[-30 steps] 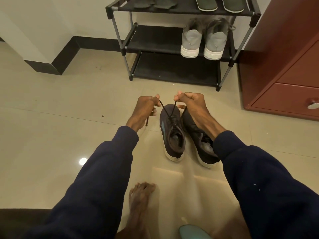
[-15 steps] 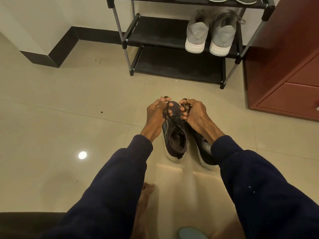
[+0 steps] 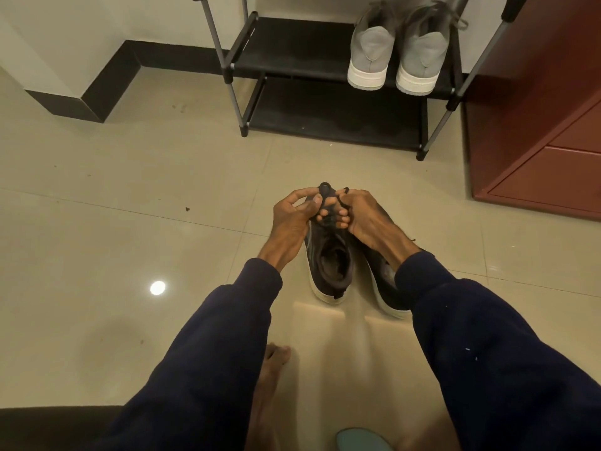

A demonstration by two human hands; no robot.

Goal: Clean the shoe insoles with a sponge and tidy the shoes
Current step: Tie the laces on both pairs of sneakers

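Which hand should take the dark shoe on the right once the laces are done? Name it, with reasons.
Right, probably. The right hand is beside the right shoe, its forearm over it; the left hand would have to cross the left shoe.

Shoes in view were 4, 2 prs. Dark pr on floor: 2, striped dark shoe (image 3: 330, 268) + plain dark shoe (image 3: 382, 281). Grey shoes (image 3: 370, 56) w/ white soles: 2, both sat on one shelf. Shoe rack (image 3: 292, 43): 1, w/ 2 shelves showing. Hands: 2, left hand (image 3: 292, 219) + right hand (image 3: 367, 219). Navy sleeves (image 3: 211, 353): 2. Bare foot (image 3: 271, 369): 1. Red-brown cabinet (image 3: 536, 109): 1. Teal obj (image 3: 357, 441) at btm edge: 1, was cut off, couldn't ID.
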